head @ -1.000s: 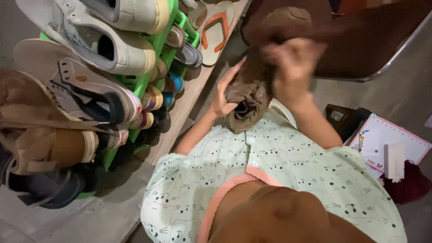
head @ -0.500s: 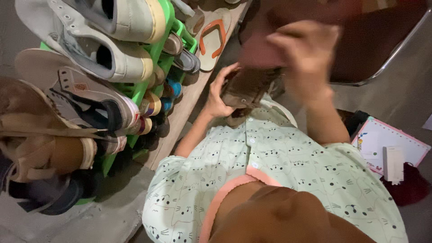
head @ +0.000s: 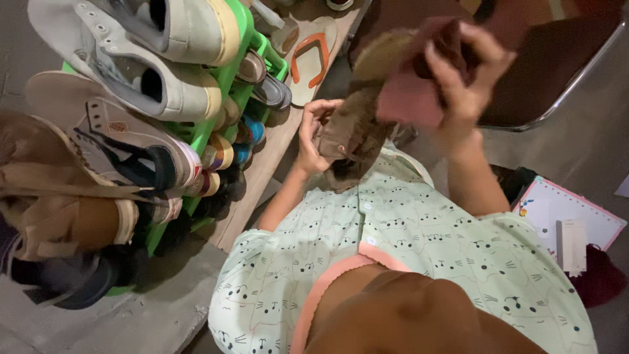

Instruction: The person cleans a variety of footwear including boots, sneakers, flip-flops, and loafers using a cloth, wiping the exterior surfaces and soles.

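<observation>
At the centre top of the frame I see my left hand (head: 313,134) gripping a brown shoe (head: 357,128) by its opening. My right hand (head: 466,78), upper right, is closed on a dark red cloth (head: 413,92) pressed against the shoe. A green shoe rack (head: 226,85) fills the left side.

A green plastic shoe rack (head: 230,62) stands on a pale wooden board (head: 265,167) and carries white sneakers (head: 141,62), a brown boot (head: 62,210) and smaller shoes on its tiers. An orange-strapped flip-flop (head: 308,59) lies on the board. A pink-edged notebook (head: 567,219) lies on the grey floor (head: 131,321).
</observation>
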